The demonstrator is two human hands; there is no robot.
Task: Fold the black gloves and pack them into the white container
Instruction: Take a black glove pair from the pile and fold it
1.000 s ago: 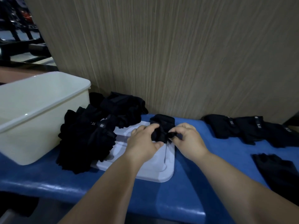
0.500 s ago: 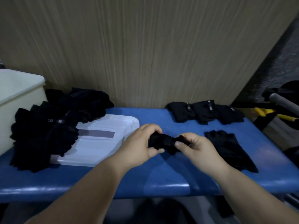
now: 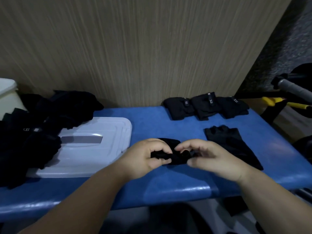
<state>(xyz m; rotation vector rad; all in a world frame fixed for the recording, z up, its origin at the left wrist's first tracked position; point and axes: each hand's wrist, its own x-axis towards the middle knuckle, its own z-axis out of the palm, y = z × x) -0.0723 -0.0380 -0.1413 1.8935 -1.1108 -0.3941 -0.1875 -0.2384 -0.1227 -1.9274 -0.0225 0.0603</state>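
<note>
In the middle of the frame, your left hand [image 3: 145, 157] and right hand [image 3: 211, 157] both pinch one black glove [image 3: 173, 157] just above the blue surface [image 3: 152, 119]. You are folding it. Next, I think, it goes into the white container [image 3: 7, 95] at the far left.

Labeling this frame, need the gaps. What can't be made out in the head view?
Head view:
The white container: cut off by the left edge; inside unseen.
The glove being folded: mostly covered by the left hand and the right hand; fold state unclear.
The right hand: motion-blurred, finger placement uncertain.
The glove pile: dark and overlapping; count unreadable.
</note>
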